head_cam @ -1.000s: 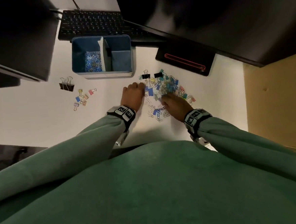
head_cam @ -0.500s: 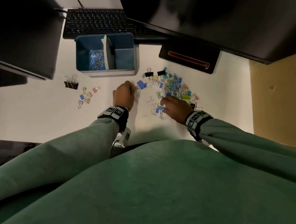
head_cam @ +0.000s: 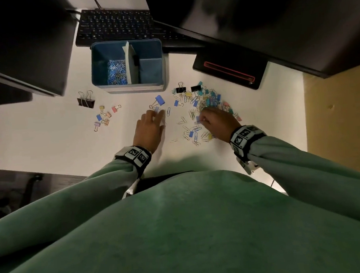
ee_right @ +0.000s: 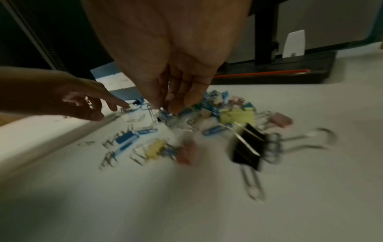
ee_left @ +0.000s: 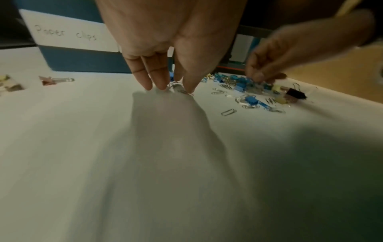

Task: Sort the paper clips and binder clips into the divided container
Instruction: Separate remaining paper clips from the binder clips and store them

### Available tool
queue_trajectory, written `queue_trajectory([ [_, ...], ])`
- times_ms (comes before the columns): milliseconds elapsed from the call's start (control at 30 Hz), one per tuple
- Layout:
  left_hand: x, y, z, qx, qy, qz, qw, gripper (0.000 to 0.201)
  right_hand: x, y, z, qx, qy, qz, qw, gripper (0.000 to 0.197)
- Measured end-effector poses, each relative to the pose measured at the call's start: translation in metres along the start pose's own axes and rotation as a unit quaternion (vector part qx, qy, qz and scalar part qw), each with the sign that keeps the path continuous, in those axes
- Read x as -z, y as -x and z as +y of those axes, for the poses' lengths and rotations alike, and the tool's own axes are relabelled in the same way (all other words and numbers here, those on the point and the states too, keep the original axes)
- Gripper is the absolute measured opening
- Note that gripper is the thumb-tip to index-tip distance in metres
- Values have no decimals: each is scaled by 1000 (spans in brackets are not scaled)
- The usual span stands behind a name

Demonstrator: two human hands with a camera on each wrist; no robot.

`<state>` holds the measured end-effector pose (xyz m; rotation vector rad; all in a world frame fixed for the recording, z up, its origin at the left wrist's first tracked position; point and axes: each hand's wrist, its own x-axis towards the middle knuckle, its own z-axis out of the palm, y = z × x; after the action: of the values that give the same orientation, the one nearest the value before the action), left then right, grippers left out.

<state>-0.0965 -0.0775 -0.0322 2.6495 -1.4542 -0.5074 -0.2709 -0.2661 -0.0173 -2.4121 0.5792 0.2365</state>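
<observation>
On the white desk (head_cam: 48,149), just beyond the person's two hands, lies a loose scatter of wire paper clips and small coloured binder clips (head_cam: 202,102). The left hand (head_cam: 150,127) reaches forward with straight fingers (ee_left: 159,77), their tips pressed down on a few silver paper clips (ee_left: 182,90) at the scatter's left edge; it presses them and grips nothing. The right hand (head_cam: 216,123) hangs over the thick of the pile with its fingertips (ee_right: 176,104) drawn together on a tangle of blue and silver paper clips (ee_right: 167,116) (motion blur hides whether they are lifted off the desk). A black binder clip with silver wire handles (ee_right: 248,144) lies on the near side of that hand's fingers. Beyond the left fingertips stands the blue plastic divided container (head_cam: 149,83), its front label reading "Paper clips" in the left wrist view; its left compartment holds a heap of blue paper clips (head_cam: 116,74). Well to the left of the left hand sit another black binder clip (head_cam: 86,101) and a small group of pastel binder clips (head_cam: 105,118). Past the container lies a black keyboard (head_cam: 116,25).
</observation>
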Motion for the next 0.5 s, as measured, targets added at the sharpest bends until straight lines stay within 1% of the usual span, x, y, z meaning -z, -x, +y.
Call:
queue_trajectory([
  [67,0,1,1,-14,-27,-23,999,57,-2,-12,-14,27,-21,-11,999,13],
  [167,1,3,3,-35,-39,-34,998,57,-5,-26,-31,34,-52,-31,998,11],
  [233,3,5,2,-56,-31,-27,998,52,-5,-32,-34,26,-30,7,999,10],
  [300,6,6,-2,-51,-19,-14,998,48,-5,-37,-30,7,18,40,999,18],
  [367,10,5,-6,-34,-14,-19,999,48,-7,-38,-27,-9,65,29,997,23],
  [400,11,4,-7,-34,-16,-26,999,48,-10,-37,-25,-6,78,19,997,23],
  [500,10,5,-9,-59,-24,-45,997,47,-15,-32,-19,11,80,0,997,22],
])
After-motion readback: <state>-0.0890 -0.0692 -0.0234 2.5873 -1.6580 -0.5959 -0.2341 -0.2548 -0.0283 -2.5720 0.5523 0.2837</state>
